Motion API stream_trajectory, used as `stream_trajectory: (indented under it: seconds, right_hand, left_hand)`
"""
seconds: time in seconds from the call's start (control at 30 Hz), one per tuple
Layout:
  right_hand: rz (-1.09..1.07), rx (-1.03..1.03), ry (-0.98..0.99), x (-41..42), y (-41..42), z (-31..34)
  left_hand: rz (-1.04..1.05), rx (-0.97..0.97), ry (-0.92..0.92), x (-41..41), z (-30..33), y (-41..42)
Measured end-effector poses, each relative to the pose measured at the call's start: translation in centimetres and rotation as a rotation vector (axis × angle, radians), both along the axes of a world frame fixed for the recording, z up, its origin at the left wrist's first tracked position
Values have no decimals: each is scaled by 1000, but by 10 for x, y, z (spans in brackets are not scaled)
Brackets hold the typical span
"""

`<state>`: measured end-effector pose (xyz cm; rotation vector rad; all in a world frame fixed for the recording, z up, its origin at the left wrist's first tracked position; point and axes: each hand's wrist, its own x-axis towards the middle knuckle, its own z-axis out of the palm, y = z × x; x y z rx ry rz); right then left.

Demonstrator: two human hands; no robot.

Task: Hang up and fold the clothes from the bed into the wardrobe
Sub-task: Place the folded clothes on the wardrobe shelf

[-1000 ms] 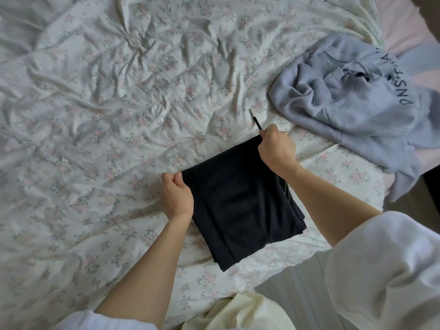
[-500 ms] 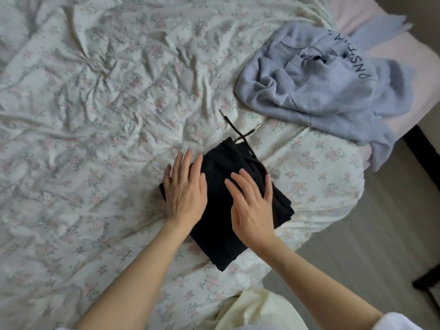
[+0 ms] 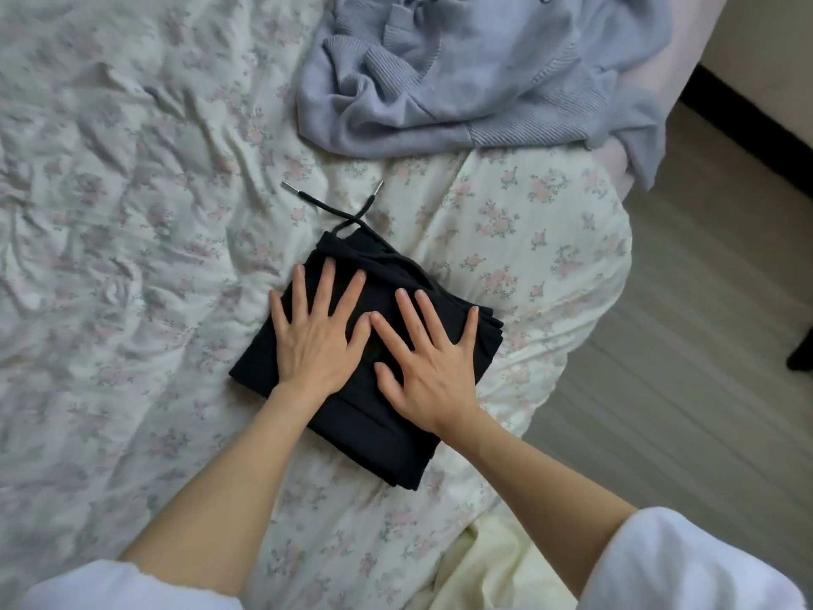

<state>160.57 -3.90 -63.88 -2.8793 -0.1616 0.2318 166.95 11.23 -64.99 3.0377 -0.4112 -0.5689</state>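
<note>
A black garment (image 3: pixel 374 438), folded into a compact rectangle, lies on the floral bedsheet (image 3: pixel 132 213) near the bed's right edge. Its drawstring (image 3: pixel 341 211) with metal tips trails out at the far end. My left hand (image 3: pixel 319 332) lies flat with spread fingers on the garment's left half. Beside it, my right hand (image 3: pixel 429 361) presses flat on the right half. A crumpled lilac knit sweater (image 3: pixel 475 81) sits at the far right of the bed, apart from the black garment.
The bed's rounded corner (image 3: pixel 607 266) drops off to a grey wooden floor (image 3: pixel 682 367) on the right. A dark skirting board (image 3: pixel 748 125) runs along the wall. A pale yellow cloth (image 3: pixel 497 565) lies at the near edge.
The hands first gripped the garment's far edge, then folded it toward me and laid flat on it. Since half a second ago the fingers have spread wider; the view has shifted closer.
</note>
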Motion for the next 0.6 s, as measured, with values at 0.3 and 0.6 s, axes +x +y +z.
stream_trajectory:
  seconds: [0.3, 0.6]
  right_hand:
    - [-54, 17, 21, 11, -7, -12]
    - [-344, 187, 2, -11, -10, 25]
  left_hand:
    - [142, 68, 110, 38, -16, -2]
    - [362, -204, 107, 44, 19, 8]
